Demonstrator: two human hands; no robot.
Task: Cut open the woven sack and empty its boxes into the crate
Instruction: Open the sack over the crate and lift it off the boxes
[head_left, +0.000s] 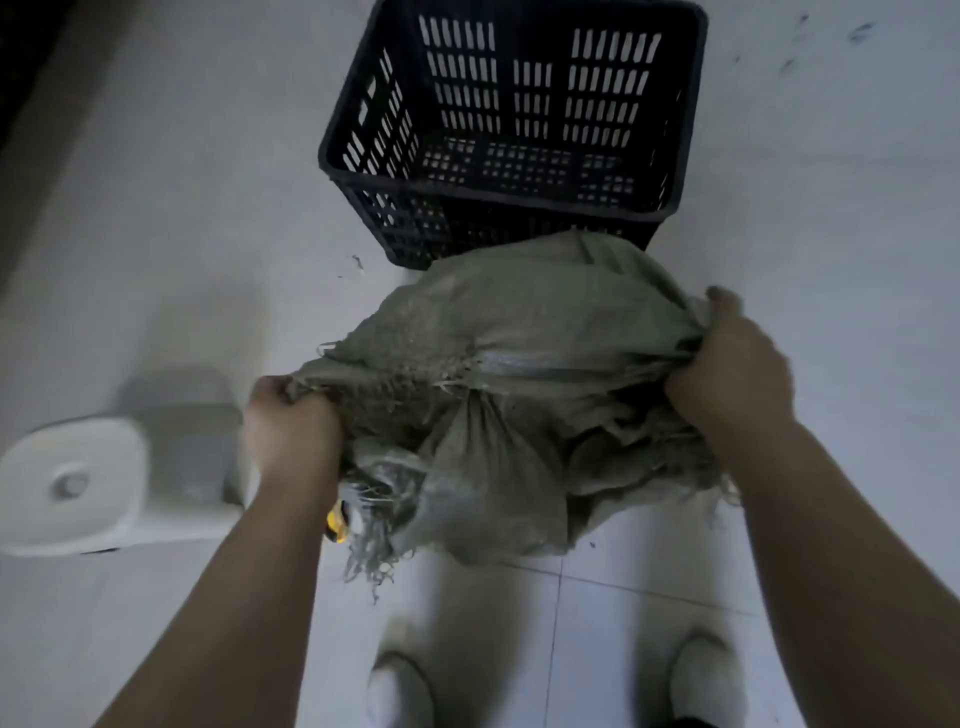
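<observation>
head | progress: woven sack (519, 395) looks already cut, frayed strands loose; crate (511, 130) empty, no boxes visible, emptying still ahead | hands: left hand (291, 421) and right hand (727, 369) each clenched on bunched sack cloth | sack: grey-green, crumpled, bulging, just before the crate, over the floor (831, 208)
</observation>
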